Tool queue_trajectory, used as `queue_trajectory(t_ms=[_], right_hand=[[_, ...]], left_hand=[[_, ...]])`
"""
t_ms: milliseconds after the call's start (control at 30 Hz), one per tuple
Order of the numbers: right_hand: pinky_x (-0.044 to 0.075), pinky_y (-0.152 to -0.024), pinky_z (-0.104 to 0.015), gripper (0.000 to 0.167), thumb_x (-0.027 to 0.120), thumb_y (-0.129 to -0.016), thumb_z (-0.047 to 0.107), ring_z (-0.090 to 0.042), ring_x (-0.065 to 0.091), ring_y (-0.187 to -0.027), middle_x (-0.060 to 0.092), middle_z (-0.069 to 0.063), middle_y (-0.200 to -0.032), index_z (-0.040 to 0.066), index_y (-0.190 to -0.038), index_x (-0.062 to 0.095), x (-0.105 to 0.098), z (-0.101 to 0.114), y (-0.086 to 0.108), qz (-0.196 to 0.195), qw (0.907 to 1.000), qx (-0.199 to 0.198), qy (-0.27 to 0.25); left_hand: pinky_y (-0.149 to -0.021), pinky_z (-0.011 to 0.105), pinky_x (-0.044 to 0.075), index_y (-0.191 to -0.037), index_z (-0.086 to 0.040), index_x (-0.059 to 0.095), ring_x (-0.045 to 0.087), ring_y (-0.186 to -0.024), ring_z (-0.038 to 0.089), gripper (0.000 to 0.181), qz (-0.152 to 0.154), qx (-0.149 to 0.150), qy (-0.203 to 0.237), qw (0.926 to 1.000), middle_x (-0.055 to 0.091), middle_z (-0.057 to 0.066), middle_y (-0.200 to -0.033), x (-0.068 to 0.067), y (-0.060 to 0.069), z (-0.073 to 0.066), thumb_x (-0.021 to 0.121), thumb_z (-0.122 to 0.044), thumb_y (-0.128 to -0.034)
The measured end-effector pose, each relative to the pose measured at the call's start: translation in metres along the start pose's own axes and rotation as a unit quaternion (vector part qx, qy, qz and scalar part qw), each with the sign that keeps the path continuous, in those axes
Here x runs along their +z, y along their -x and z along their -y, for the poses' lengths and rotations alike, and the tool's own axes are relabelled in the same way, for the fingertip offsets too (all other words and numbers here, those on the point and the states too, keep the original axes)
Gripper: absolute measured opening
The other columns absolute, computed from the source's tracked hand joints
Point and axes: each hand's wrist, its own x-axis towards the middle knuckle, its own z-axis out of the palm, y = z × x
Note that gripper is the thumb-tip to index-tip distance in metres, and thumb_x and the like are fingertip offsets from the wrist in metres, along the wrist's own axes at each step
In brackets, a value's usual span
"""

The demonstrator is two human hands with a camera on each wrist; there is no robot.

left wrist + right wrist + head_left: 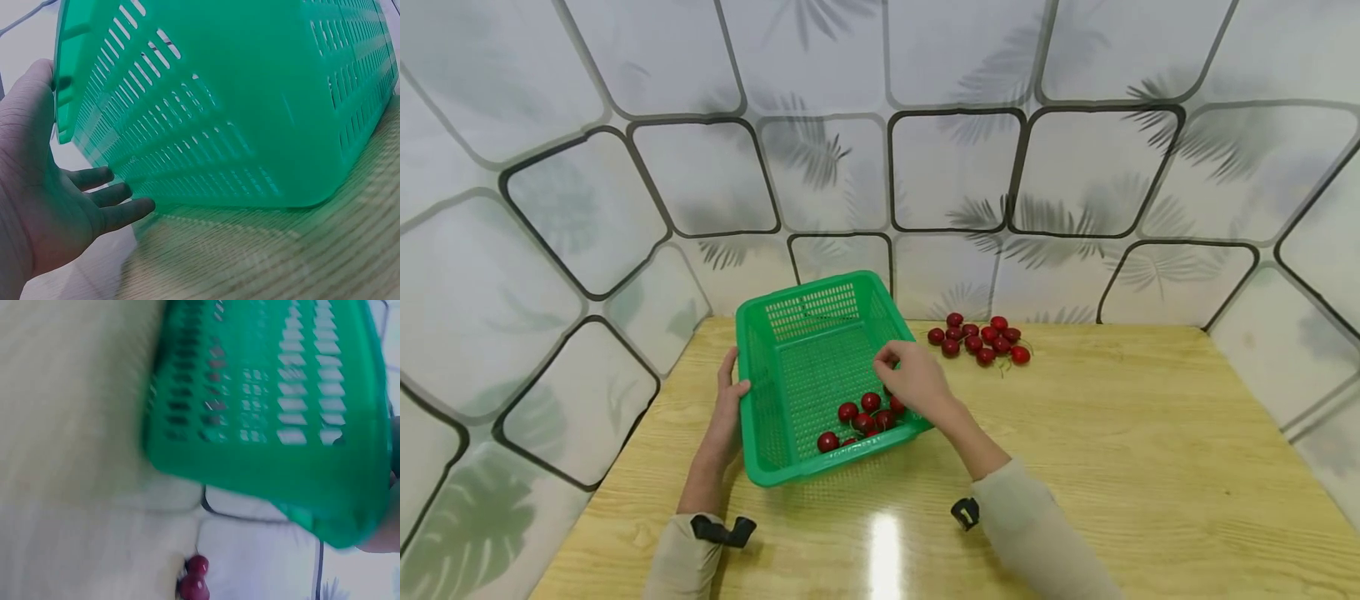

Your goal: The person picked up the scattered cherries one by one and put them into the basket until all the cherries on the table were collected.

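A green plastic basket (808,458) with slotted walls sits slightly askew on the table, dark red cherries (863,422) gathered toward its near right part. My left hand (725,421) holds its left side. In the left wrist view, the thumb (42,72) reaches the rim, with the other fingers spread against the outer wall. Over the right rim, my right hand (916,383) has its fingers curled and close together above the cherries. Whether they pinch a cherry or stem is hidden. The right wrist view is blurred and shows mainly the basket's outer wall (250,459).
A cluster of loose cherries (985,337) with thin stems lies at the back of the wooden table (1112,450), right of the basket. Patterned wall covering (955,167) rises behind the table's far edge and on both sides.
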Motion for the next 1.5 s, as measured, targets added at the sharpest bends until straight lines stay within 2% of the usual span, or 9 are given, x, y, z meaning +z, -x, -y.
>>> queue_trajectory(t_ms=[167,400,500,633,867,1033,1233,1367,1500], right_hand=[[0.047,-0.063,-0.032,0.017,0.06,-0.094,0.013,-0.018,0.057,-0.067,0.07,-0.007,-0.083,0.004,-0.095,0.074,-0.029,-0.017,-0.008,-0.081,0.9957,0.035,-0.03],[0.049,-0.07,-0.04,0.026,0.055,-0.093,0.015,-0.029,0.062,-0.085,0.068,-0.014,-0.098,0.003,-0.109,0.07,-0.068,-0.069,-0.009,-0.092,0.9824,0.156,0.044],[0.05,-0.076,-0.045,0.033,0.052,-0.09,0.01,-0.033,0.062,-0.096,0.067,-0.02,-0.109,-0.002,-0.117,0.066,-0.079,-0.095,-0.007,-0.063,0.9761,0.187,0.09],[0.048,-0.088,-0.053,0.041,0.049,-0.089,0.005,-0.043,0.054,-0.113,0.052,-0.032,-0.128,-0.01,-0.127,0.055,-0.083,-0.121,-0.001,0.003,0.9673,0.218,0.13],[0.044,-0.097,-0.057,0.047,0.049,-0.09,0.004,-0.049,0.045,-0.125,0.042,-0.036,-0.136,-0.011,-0.134,0.048,-0.071,-0.141,0.008,0.069,0.9571,0.242,0.143],[0.045,-0.097,-0.055,0.044,0.048,-0.089,0.001,-0.047,0.047,-0.122,0.048,-0.034,-0.13,-0.013,-0.131,0.049,-0.067,-0.147,0.013,0.084,0.9582,0.236,0.137],[0.049,-0.093,-0.053,0.034,0.048,-0.086,-0.003,-0.046,0.056,-0.112,0.058,-0.035,-0.118,-0.017,-0.116,0.058,-0.067,-0.152,0.017,0.06,0.9646,0.21,0.148],[0.054,-0.074,-0.044,0.021,0.049,-0.089,-0.003,-0.034,0.065,-0.081,0.068,-0.026,-0.093,-0.012,-0.092,0.068,-0.068,-0.153,0.019,0.039,0.9696,0.191,0.148],[0.041,-0.055,-0.032,0.027,0.048,-0.089,-0.003,-0.019,0.047,-0.057,0.056,-0.01,-0.061,-0.001,-0.066,0.062,-0.07,-0.153,0.02,0.025,0.9722,0.181,0.147]], left_hand=[[-0.081,0.022,0.05,-0.158,-0.036,-0.007,0.055,-0.104,0.01,0.065,-0.003,-0.004,0.011,0.9999,0.012,0.013,-0.158,0.0,-0.001,0.002,0.029,-0.024,-0.1049],[-0.081,0.024,0.052,-0.158,-0.035,-0.007,0.057,-0.105,0.013,0.065,0.006,0.006,0.015,0.9999,0.01,0.013,-0.158,0.0,-0.001,0.003,0.029,-0.026,-0.1045],[-0.081,0.023,0.052,-0.158,-0.035,-0.006,0.056,-0.106,0.014,0.065,0.006,0.012,0.013,0.9998,0.01,0.013,-0.158,-0.002,-0.001,0.004,0.029,-0.026,-0.1047],[-0.081,0.023,0.051,-0.158,-0.036,-0.006,0.055,-0.106,0.014,0.064,0.005,0.012,0.011,0.9998,0.009,0.014,-0.159,-0.003,-0.002,0.004,0.029,-0.027,-0.1047],[-0.081,0.023,0.052,-0.158,-0.037,-0.006,0.057,-0.104,0.012,0.064,0.002,0.0,0.019,0.9998,0.015,0.014,-0.157,-0.002,-0.001,0.004,0.029,-0.026,-0.1055],[-0.081,0.023,0.052,-0.158,-0.036,-0.006,0.057,-0.103,0.011,0.064,0.002,-0.003,0.017,0.9999,0.015,0.016,-0.157,0.0,-0.002,0.002,0.029,-0.026,-0.1057],[-0.082,0.023,0.051,-0.158,-0.035,-0.008,0.054,-0.107,0.013,0.065,0.004,-0.002,0.008,1.0,0.005,0.009,-0.161,0.001,-0.002,0.001,0.029,-0.027,-0.1056],[-0.081,0.023,0.051,-0.158,-0.035,-0.009,0.055,-0.105,0.012,0.065,0.004,-0.002,0.011,0.9999,0.008,0.011,-0.16,0.001,-0.002,0.0,0.028,-0.026,-0.106],[-0.08,0.024,0.052,-0.158,-0.036,-0.009,0.058,-0.103,0.011,0.064,0.005,-0.001,0.019,0.9998,0.017,0.017,-0.155,0.001,-0.001,0.001,0.029,-0.026,-0.106]])
